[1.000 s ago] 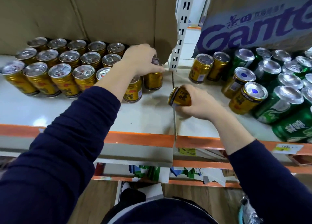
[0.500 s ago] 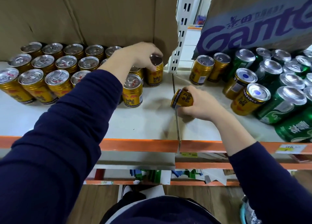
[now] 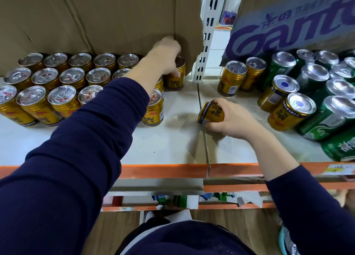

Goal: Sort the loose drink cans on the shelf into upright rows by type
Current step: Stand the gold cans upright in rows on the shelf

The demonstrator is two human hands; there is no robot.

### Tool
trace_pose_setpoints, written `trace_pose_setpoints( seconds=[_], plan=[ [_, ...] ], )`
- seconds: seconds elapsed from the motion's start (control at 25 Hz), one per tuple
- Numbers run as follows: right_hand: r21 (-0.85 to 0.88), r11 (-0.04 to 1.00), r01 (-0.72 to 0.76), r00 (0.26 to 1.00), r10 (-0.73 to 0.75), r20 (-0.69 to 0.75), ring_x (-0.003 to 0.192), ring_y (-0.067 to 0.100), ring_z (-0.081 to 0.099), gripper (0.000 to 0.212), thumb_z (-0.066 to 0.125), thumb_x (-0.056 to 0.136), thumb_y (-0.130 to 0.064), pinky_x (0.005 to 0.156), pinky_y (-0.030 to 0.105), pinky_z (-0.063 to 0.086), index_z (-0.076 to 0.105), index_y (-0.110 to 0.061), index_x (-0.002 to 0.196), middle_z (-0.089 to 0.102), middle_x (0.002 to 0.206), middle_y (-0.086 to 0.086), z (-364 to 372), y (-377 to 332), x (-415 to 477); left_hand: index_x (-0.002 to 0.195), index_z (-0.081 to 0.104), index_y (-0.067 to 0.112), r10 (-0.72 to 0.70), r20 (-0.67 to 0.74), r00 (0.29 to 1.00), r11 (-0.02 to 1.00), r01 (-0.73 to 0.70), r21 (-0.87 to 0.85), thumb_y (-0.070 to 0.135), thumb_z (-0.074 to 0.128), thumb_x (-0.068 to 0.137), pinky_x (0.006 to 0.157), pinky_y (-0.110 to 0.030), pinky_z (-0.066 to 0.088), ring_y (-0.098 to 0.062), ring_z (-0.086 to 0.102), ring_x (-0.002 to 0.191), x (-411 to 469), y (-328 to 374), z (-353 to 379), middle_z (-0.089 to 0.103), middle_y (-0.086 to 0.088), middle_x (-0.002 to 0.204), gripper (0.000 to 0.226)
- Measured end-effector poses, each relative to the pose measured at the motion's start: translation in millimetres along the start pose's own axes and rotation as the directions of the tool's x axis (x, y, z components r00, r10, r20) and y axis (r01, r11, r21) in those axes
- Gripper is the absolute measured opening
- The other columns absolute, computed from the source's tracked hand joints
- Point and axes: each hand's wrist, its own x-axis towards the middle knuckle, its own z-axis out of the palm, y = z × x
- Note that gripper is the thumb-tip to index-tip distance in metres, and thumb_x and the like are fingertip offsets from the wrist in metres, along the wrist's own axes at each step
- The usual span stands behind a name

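Observation:
Gold cans (image 3: 63,78) stand upright in three rows on the left half of the white shelf (image 3: 172,139). My left hand (image 3: 165,57) reaches to the back row and grips the top of an upright gold can (image 3: 175,80) at the row's right end. My right hand (image 3: 228,118) holds another gold can (image 3: 211,113) tilted on its side just above the shelf, near the seam between the two shelf boards. A single gold can (image 3: 153,108) stands at the right end of the front row. On the right, gold cans (image 3: 290,110) and green cans (image 3: 326,118) sit mixed, several leaning.
A brown cardboard box (image 3: 96,14) hangs over the back of the left rows. A box printed with purple letters (image 3: 288,24) lies above the right cans. A white slotted upright (image 3: 206,34) divides the bays. The orange shelf edge (image 3: 163,170) runs along the front.
My left hand has pushed its gold can from the middle of the shelf back to the rear row. My right hand has kept its tilted can in about the same place.

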Motion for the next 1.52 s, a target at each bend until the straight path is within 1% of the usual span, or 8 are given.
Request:
trace_pose_setpoints(
  seconds=[0.2,0.36,0.6,0.8,1.0,1.16,1.4,1.52],
  plan=[
    [0.056,0.998,0.015,0.998,-0.018,0.061,0.104,0.018,0.052,0.076,0.065,0.079,-0.056,0.083,0.033,0.050,0.035,-0.025,0.141,0.054,0.126,0.002,-7,3,2,0.126,0.057,0.010,-0.073,0.004,0.997,0.989,0.072,0.125,0.041,0.081,0.072,0.078,-0.040,0.045,-0.034,0.057,0.110,3,2,-5,0.060,-0.013,0.122,0.067],
    [0.153,0.988,0.008,0.991,-0.028,0.131,0.100,0.015,0.052,0.071,0.066,0.081,-0.053,0.070,0.022,0.048,0.037,-0.027,0.140,0.054,0.123,0.000,-12,5,4,0.125,0.057,0.010,-0.014,-0.081,0.997,0.979,0.030,0.201,0.043,0.073,0.080,0.085,-0.042,0.042,-0.034,0.052,0.112,-14,9,0,0.058,-0.015,0.118,0.058],
    [0.271,0.963,-0.005,0.995,-0.021,0.093,0.102,0.016,0.052,0.069,0.060,0.086,-0.055,0.076,0.026,0.045,0.022,-0.030,0.139,0.045,0.119,-0.006,-18,5,16,0.113,0.066,0.008,0.089,-0.436,0.896,0.966,-0.184,-0.181,0.025,0.063,0.086,0.090,-0.041,0.041,-0.033,0.054,0.103,-96,17,35,0.063,-0.012,0.108,0.031],
    [0.155,0.982,0.110,0.992,-0.118,0.039,0.100,0.012,0.053,0.071,0.081,0.064,-0.054,0.072,0.018,0.043,0.054,-0.030,0.124,0.054,0.111,-0.009,-27,-10,32,0.084,0.072,0.011,0.175,-0.580,0.795,0.947,-0.297,-0.121,0.015,0.067,0.082,0.078,-0.037,0.042,-0.030,0.059,0.084,-167,30,87,0.066,-0.004,0.084,0.007],
    [0.091,0.963,0.252,0.962,-0.240,-0.130,0.112,0.011,0.043,0.074,0.084,0.066,-0.041,0.093,0.026,0.040,0.048,-0.031,0.130,0.049,0.128,-0.002,-18,-34,45,0.092,0.071,0.008,0.045,-0.337,0.941,0.965,-0.128,-0.229,0.018,0.067,0.084,0.076,-0.040,0.044,-0.034,0.057,0.092,-192,22,121,0.065,-0.009,0.094,0.014],
    [0.118,0.958,0.262,0.965,-0.258,-0.052,0.119,0.016,0.047,0.068,0.082,0.072,-0.036,0.097,0.033,0.045,0.045,-0.036,0.130,0.049,0.133,-0.003,-12,-42,47,0.097,0.070,0.007,-0.128,-0.293,0.948,0.948,0.030,-0.318,0.019,0.066,0.084,0.081,-0.041,0.045,-0.031,0.055,0.096,-194,21,121,0.064,-0.010,0.097,0.018],
    [0.076,0.962,0.262,0.954,-0.247,-0.169,0.103,0.012,0.043,0.056,0.082,0.073,-0.033,0.083,0.021,0.036,0.052,-0.033,0.121,0.045,0.116,-0.001,-6,-53,52,0.094,0.069,0.007,-0.153,-0.303,0.940,0.934,0.038,-0.355,0.019,0.065,0.084,0.081,-0.042,0.046,-0.031,0.055,0.095,-194,21,120,0.063,-0.010,0.095,0.017],
    [0.058,0.950,0.308,0.934,-0.290,-0.209,0.101,0.009,0.044,0.048,0.080,0.076,-0.022,0.076,0.003,0.031,0.060,-0.026,0.120,0.052,0.119,0.005,-5,-60,64,0.093,0.069,0.007,-0.151,-0.304,0.941,0.934,0.035,-0.355,0.019,0.064,0.084,0.081,-0.043,0.046,-0.031,0.055,0.096,-194,22,119,0.063,-0.009,0.096,0.016]
  ],
)
